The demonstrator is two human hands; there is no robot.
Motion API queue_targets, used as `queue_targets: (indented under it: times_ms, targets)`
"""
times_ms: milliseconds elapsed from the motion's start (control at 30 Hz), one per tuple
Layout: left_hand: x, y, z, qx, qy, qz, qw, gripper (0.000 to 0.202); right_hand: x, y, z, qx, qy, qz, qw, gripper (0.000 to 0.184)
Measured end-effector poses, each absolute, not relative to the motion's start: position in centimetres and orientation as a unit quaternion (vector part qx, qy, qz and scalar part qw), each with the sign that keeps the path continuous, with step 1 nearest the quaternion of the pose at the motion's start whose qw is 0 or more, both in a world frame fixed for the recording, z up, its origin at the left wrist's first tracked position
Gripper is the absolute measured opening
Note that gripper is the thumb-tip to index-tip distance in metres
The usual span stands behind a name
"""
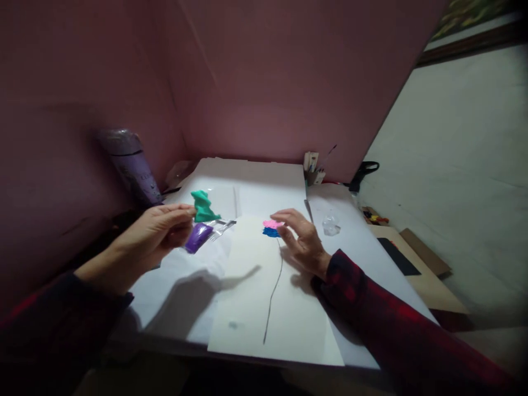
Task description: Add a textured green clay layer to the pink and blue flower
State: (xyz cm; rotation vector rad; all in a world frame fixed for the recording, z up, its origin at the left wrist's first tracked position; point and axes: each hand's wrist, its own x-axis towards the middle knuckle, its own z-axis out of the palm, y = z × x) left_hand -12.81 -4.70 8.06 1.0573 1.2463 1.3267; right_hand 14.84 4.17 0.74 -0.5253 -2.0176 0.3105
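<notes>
Left hand on green clay, right hand at the pink and blue pieces.

My left hand (159, 235) pinches the green clay (203, 208) between thumb and fingertips, raised over the white sheet (247, 286). A purple packet (198, 237) sits just under it; whether I'm holding it is unclear. My right hand (302, 241) rests with fingers loosely spread, tips by the pink piece (271, 224) and blue piece (270, 232), above the drawn line (273, 291).

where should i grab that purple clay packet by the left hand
Probably by the clear wrapper tail, pinched from the right: it sticks out toward the white sheet, while the purple clay packet itself lies tucked against the left hand, which holds a green clay lump.
</notes>
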Motion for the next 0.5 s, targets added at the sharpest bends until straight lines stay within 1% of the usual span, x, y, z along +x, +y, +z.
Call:
queue_targets:
  times_ms: [67,167,200,267,300,400,500]
  targets:
    - [-10.8,-3.9,7.2,0.439,0.487,0.525,0.543,0.025,14.4,3.5,0.8,-0.192,-0.830,0.226,0.473,0.038]
    - [-7.7,-3.1,6.1,0.452,0.479,0.495,0.567,0.023,13.7,2.9,0.5,-0.216,-0.765,0.386,0.468,0.047]
    - [-7.0,-2.9,5.8,0.466,0.478,0.479,0.571,0.023,13.5,2.8,0.4,-0.227,-0.735,0.430,0.473,0.043]
    - [-6.3,-2.8,5.5,0.507,0.496,0.440,0.551,0.024,13.3,2.8,0.3,-0.253,-0.694,0.475,0.478,0.029]
    - [-6.6,-2.7,5.4,0.532,0.517,0.420,0.523,0.023,13.4,2.9,0.2,-0.265,-0.684,0.479,0.482,0.026]
    - [-9.9,-2.8,5.3,0.604,0.604,0.361,0.375,0.022,13.6,3.2,0.1,-0.294,-0.677,0.458,0.495,0.022]
    - [-15.1,-3.5,4.5,0.663,0.657,0.262,0.242,0.023,13.9,3.4,-0.1,-0.321,-0.676,0.423,0.510,0.020]
